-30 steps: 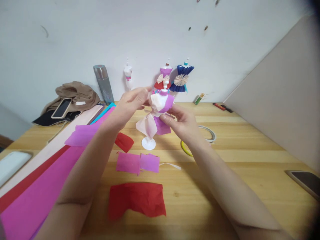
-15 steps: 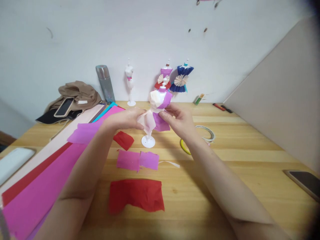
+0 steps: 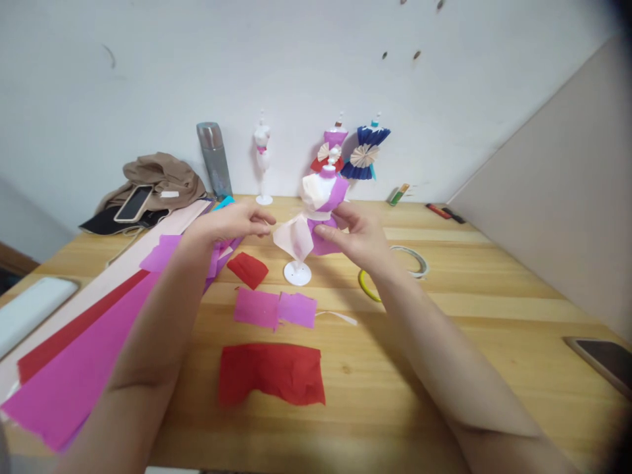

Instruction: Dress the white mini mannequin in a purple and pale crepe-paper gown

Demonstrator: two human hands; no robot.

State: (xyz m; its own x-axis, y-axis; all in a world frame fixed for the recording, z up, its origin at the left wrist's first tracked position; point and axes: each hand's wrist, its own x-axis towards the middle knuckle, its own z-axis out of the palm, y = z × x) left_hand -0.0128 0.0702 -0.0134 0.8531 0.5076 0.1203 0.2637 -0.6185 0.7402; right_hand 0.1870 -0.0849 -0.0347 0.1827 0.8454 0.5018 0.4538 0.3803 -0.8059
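A small white mannequin (image 3: pixel 322 191) on a round white base (image 3: pixel 297 272) stands mid-table, wrapped in pale pink and purple tissue paper. My right hand (image 3: pixel 356 236) pinches the purple paper skirt (image 3: pixel 320 242) at the figure's waist. My left hand (image 3: pixel 231 221) hovers just left of the figure, fingers pinched together near the pale pink paper flap (image 3: pixel 295 237); whether it holds a thin strip I cannot make out. Both forearms reach in from below.
Red (image 3: pixel 271 374) and pink (image 3: pixel 274 308) tissue pieces lie in front. Long pink, red and pale sheets (image 3: pixel 74 355) cover the left. Tape rolls (image 3: pixel 409 262) sit right. Three dressed mannequins (image 3: pixel 365 155), a flask (image 3: pixel 213 160), a cloth with a phone (image 3: pixel 148 187) line the wall. Another phone (image 3: pixel 605 359) lies far right.
My left hand dropped from the figure's shoulder to the skirt, then drew back to the left off the pale flap. My right hand stayed at the waist. The view shifted slightly.
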